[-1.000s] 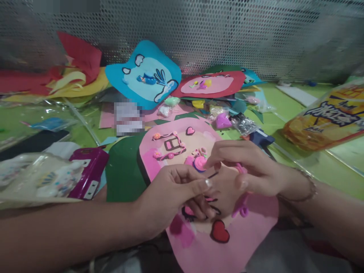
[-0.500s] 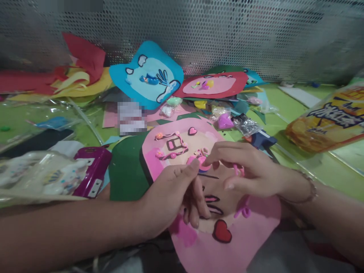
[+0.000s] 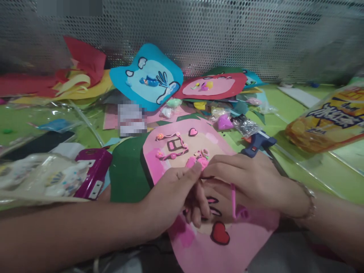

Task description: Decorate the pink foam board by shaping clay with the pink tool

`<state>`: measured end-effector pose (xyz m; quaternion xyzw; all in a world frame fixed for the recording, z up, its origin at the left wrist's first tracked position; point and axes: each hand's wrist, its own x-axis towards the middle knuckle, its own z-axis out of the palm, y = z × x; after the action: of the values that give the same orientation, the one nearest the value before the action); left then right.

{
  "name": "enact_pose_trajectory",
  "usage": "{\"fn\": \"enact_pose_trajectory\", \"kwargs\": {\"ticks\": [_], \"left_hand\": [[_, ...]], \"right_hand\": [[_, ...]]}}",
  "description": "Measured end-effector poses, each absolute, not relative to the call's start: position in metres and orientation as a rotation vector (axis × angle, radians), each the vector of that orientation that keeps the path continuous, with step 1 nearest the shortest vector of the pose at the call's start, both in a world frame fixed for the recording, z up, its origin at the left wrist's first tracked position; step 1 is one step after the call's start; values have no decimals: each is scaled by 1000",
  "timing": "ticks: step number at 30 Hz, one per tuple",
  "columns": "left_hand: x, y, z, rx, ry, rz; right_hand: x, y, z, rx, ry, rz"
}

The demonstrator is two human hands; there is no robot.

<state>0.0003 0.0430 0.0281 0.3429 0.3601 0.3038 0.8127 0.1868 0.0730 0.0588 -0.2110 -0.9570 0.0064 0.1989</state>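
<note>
My left hand (image 3: 182,189) is over a pink paper piece (image 3: 241,242) decorated with clay, thumb and index finger closed in a pinch, the other fingers curled. My right hand (image 3: 241,178) arches over the same paper, its fingertips touching the left thumb and forefinger; whatever lies between them is hidden. Below the right palm shows a thin pink clay strip (image 3: 233,201); I cannot tell whether the hand holds it. Beyond the fingertips is pink clay (image 3: 196,161) on the paper. A red clay heart (image 3: 220,233) with a dark outline lies nearer me.
Behind lie a blue paper piece (image 3: 170,79) and a red one (image 3: 239,81). A purple clay packet (image 3: 225,121) and a dark blue tool (image 3: 260,143) are beyond my right hand. A yellow drink bottle (image 3: 330,117) lies right; a magenta case (image 3: 96,167) is left.
My right hand has come down and closed in from a spread pose to meet my left fingertips. The pink strip now shows lower, below the right palm. My left hand stays nearly still.
</note>
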Motion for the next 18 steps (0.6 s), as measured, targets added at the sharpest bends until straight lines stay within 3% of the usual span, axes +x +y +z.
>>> {"fn": "enact_pose_trajectory", "kwargs": {"ticks": [10,18], "left_hand": [[-2,44,31,606,665,539],[-2,47,29,581,659,507]], "right_hand": [[185,76,59,-571,-2620,225],[186,86,56,-641,-2390,701]]}}
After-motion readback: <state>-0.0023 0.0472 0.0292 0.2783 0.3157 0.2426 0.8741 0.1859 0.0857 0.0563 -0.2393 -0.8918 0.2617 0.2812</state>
